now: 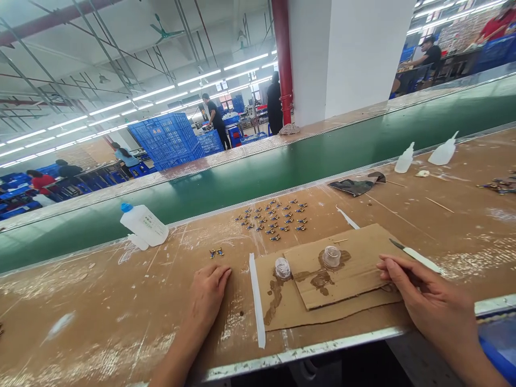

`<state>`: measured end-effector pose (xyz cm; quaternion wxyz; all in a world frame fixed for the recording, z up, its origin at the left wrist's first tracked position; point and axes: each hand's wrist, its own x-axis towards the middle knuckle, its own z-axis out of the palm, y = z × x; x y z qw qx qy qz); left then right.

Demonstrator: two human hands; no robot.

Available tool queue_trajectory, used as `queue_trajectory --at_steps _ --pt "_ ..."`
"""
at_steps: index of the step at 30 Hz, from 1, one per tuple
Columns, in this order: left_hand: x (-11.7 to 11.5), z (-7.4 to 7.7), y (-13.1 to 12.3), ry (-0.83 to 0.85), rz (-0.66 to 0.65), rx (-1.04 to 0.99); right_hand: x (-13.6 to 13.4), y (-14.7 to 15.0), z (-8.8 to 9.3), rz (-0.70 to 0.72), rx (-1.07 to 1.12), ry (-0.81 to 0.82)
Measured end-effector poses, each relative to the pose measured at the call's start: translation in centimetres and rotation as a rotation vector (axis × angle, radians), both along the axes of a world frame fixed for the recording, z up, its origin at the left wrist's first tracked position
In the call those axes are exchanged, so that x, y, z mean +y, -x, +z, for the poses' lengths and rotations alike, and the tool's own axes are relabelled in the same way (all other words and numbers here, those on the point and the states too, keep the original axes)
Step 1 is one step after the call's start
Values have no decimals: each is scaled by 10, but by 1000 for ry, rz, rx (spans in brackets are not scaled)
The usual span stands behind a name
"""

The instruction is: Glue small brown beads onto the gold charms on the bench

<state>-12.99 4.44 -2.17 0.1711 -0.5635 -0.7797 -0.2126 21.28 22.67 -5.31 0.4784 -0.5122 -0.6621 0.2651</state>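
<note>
My left hand (209,290) rests on the brown work surface with its fingers curled and pressed together; anything inside them is hidden. Just beyond its fingertips lie two tiny blue-and-yellow pieces (216,252). Over the right edge of a cardboard sheet (363,247), my right hand (427,295) is closed, thumb against fingers, and I cannot make out what it pinches, if anything. A knife with a pale handle (421,259) lies just beyond it. On the cardboard stand two small clear cups (331,257), with wet brown stains around them.
Several similar small pieces (274,217) lie in rows behind the cardboard. A white bottle with a blue cap (144,224) stands at left. Two squeeze bottles (404,158) and a camouflage cloth (357,184) are at right. A green conveyor belt (258,169) runs behind; people work beyond it.
</note>
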Motion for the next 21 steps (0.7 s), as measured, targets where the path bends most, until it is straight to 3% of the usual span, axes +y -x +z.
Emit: queue_trajectory --at_steps 6,21 --pt "7 4 -2 34 4 -52 0 0 -1 7 -21 -101" --pt "9 16 2 25 133 -461 1 0 -1 28 9 -48"
